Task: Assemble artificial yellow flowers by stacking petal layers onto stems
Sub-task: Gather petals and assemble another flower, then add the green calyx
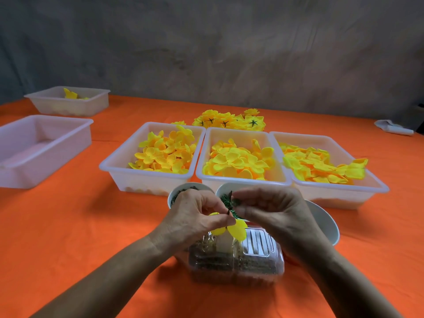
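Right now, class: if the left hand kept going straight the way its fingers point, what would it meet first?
The left hand, pinching a yellow petal layer, points right toward the right hand. It would likely meet that hand's fingertips and the green piece they pinch, though depth is unclear.

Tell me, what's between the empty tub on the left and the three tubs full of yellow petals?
Nothing: the head view shows only bare orange tablecloth between the empty tub and the nearest petal tub.

Bright even light, soft shadows; wide-angle bending at edges; slight blur on hands.
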`<state>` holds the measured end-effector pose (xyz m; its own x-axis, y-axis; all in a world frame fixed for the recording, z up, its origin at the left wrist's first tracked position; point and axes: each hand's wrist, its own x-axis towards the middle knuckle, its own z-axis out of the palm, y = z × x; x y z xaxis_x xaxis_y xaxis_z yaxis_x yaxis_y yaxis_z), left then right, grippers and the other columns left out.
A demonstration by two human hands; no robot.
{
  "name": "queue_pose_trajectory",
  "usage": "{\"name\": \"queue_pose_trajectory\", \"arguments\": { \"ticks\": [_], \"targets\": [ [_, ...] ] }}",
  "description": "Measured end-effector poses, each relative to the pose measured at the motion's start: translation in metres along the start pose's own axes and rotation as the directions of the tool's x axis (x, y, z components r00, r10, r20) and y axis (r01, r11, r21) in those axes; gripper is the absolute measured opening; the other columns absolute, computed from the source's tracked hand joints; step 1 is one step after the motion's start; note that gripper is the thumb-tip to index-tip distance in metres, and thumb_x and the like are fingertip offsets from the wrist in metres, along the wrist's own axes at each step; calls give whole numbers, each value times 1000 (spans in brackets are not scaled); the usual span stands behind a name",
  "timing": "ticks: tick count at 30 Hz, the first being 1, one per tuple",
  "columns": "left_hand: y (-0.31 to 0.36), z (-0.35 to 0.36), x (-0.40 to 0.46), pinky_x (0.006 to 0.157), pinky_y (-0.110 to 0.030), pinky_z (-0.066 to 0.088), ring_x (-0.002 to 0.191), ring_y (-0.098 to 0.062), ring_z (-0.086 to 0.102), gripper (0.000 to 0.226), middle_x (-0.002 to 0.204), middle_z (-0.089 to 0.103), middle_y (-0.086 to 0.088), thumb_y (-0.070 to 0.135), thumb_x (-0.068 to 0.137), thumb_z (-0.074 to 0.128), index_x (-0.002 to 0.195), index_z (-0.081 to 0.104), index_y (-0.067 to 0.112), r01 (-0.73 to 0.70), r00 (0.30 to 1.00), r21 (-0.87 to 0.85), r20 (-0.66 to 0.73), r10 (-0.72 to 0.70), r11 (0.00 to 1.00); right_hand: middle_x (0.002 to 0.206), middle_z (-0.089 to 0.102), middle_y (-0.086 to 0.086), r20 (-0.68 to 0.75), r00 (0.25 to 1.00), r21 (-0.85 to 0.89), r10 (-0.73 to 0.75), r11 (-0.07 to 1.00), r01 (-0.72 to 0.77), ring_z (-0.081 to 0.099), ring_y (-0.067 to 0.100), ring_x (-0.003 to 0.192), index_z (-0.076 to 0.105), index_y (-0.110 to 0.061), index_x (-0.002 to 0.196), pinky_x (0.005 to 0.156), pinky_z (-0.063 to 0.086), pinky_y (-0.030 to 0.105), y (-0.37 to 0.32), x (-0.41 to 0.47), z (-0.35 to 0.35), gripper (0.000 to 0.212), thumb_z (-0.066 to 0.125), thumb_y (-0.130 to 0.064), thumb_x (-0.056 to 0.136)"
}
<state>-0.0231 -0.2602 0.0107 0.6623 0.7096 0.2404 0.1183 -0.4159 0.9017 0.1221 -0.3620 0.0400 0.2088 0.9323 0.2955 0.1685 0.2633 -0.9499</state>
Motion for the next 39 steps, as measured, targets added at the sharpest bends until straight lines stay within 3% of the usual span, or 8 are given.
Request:
{"name": "queue_pose_trajectory", "arguments": {
  "ticks": [6,10,14,20,28,35,39],
  "targets": [
    [0,1,-5,71,-34,51,72,-10,62,12,74,69,3,24,64,82,73,74,24,-26,999,-68,-39,23,997,81,74,11,-73,997,22,8,1000,-7,70,19,74,76,-15,80,66,58,30,2,-1,3,21,75,-18,59],
    [3,0,-7,74,-39,53,78,-27,67,22,82,70,-11,30,60,78,76,76,15,-88,990,-166,-126,68,982,80,74,11,-123,992,112,-3,994,17,70,15,73,77,-12,82,61,55,21,2,-2,6,22,76,-16,60],
    [7,1,-7,71,-26,53,75,-17,67,16,83,70,-16,24,59,78,71,76,13,-68,989,-290,-146,27,955,82,75,10,-184,982,190,33,982,3,71,16,77,78,-17,83,65,54,20,2,-4,4,24,75,-17,60],
    [10,3,-7,75,-35,52,79,-23,65,19,88,67,-22,21,62,76,74,74,7,-59,989,-325,-147,12,944,85,74,13,-174,984,160,34,987,-5,70,24,79,77,-13,85,69,58,32,1,-7,11,30,77,-23,57],
    [8,5,-7,70,-26,52,73,-18,65,20,82,70,-19,20,61,76,74,74,5,-33,989,-338,-144,-17,941,81,74,9,-223,973,83,-59,993,79,70,21,76,76,-16,81,62,55,23,-3,-6,15,19,75,-21,63],
    [11,4,-7,74,-36,52,75,-23,64,19,85,67,-25,21,60,76,73,74,6,-43,987,-314,-158,-7,948,80,74,8,-235,968,77,-92,991,113,70,19,75,74,-17,82,64,54,21,-6,-4,19,18,74,-19,64],
    [13,5,-8,79,-57,50,85,-50,61,28,89,63,-33,27,59,78,74,74,3,-65,984,-305,-179,10,950,81,73,9,-199,976,32,-85,995,93,70,23,77,72,-15,85,66,57,26,-9,-4,21,22,74,-21,64]
  ]
}}
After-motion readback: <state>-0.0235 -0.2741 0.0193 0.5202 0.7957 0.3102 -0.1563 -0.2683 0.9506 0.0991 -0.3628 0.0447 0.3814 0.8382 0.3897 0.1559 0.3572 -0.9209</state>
